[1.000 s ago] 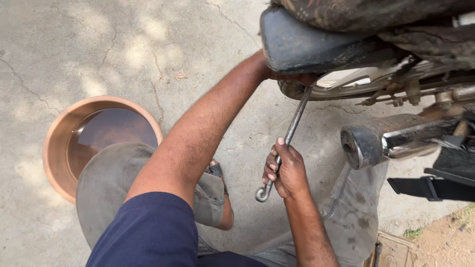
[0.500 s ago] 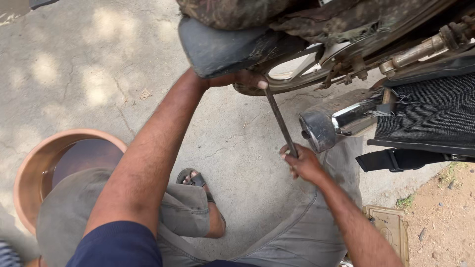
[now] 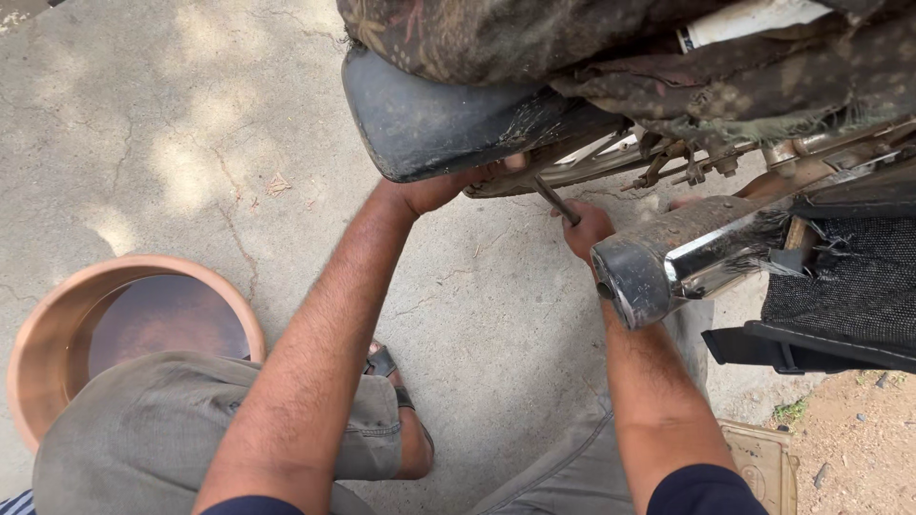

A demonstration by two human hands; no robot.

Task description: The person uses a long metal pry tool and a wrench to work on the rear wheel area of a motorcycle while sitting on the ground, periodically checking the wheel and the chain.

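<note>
I crouch behind a motorcycle. My left hand [image 3: 448,188] reaches under the black rear mudguard [image 3: 429,114] and grips the wheel rim [image 3: 582,170] there; its fingers are partly hidden. My right hand [image 3: 587,227] is closed on a steel tyre lever [image 3: 555,200], whose tip goes up under the mudguard toward the rim. The chrome exhaust pipe [image 3: 668,262] crosses just in front of my right wrist and hides part of it.
A terracotta-coloured basin [image 3: 57,334] with water stands on the concrete at lower left, behind my left knee [image 3: 153,429]. My sandalled foot [image 3: 391,372] rests between my arms. A torn seat cover [image 3: 611,48] hangs above. A flat stone slab [image 3: 763,458] and dirt lie at lower right.
The view has come closer to the wheel. My right hand slid up the lever toward the rim, and the lever now shows only a short length under the mudguard.
</note>
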